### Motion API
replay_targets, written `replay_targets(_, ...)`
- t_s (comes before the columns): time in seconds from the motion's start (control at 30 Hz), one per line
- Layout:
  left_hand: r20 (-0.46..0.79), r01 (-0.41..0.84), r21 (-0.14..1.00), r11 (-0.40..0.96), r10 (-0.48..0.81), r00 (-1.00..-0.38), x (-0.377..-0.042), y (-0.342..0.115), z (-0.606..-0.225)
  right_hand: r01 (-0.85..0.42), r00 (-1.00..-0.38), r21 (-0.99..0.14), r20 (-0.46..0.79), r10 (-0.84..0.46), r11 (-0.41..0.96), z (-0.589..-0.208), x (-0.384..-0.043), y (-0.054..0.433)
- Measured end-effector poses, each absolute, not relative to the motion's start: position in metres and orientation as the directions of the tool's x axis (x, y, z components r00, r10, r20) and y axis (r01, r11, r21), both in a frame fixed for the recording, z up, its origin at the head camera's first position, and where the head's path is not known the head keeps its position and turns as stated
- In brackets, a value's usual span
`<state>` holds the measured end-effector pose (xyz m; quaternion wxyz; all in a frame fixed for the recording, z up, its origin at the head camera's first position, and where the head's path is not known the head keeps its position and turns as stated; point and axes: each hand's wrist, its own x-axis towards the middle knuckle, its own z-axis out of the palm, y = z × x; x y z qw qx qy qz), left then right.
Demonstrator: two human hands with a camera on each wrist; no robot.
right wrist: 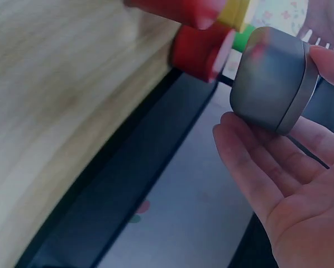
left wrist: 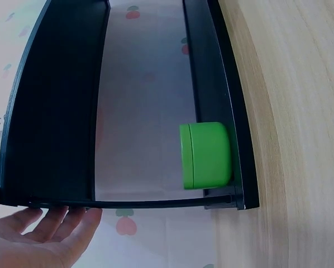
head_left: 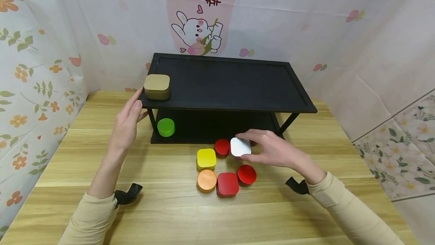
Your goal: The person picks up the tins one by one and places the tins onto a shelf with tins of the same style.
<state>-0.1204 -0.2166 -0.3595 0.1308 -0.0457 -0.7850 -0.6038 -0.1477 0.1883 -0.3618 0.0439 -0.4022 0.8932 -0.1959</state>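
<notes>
My left hand (head_left: 126, 124) rests at the left end of a black two-tier shelf (head_left: 224, 82), fingers fairly straight against the upper board's edge. Close by on the upper board stands a gold square tin (head_left: 157, 86). Below it, a green round tin (head_left: 166, 127) sits on the lower board. My right hand (head_left: 272, 148) grips a silver rounded-square tin (right wrist: 270, 81) between thumb and fingers, near the lower board's front edge. In the head view its lid looks white. A red round tin (head_left: 222, 147) is just left of it; something dark red is partly hidden behind the fingers.
In front of the shelf on the wooden table (head_left: 163, 214) are a yellow square tin (head_left: 206, 158), an orange round tin (head_left: 206, 180), a red square tin (head_left: 228, 184) and another red round tin (head_left: 247, 174). A printed cloth (head_left: 272, 18) hangs behind the shelf.
</notes>
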Motion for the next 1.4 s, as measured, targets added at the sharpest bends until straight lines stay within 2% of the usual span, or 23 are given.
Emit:
replay_targets(0.53,0.255,0.227,0.938,0.264,-0.079,-0.964,-0.120,-0.216,-0.360,-0.708,-0.653,-0.375,0.026,-0.757,0.598,-0.325,-0.141,0.162)
replay_targets(0.87,0.263,0.238,0.940,0.244,-0.074,-0.962,-0.120,-0.216,-0.359,-0.760,-0.605,-0.342,0.059,-0.794,0.553,-0.310,-0.139,0.146)
replay_targets(1.4,0.267,0.242,0.939,0.246,-0.073,-0.961,-0.119,-0.217,-0.360,-0.771,-0.585,-0.348,0.057,-0.809,0.533,-0.282,-0.140,0.129)
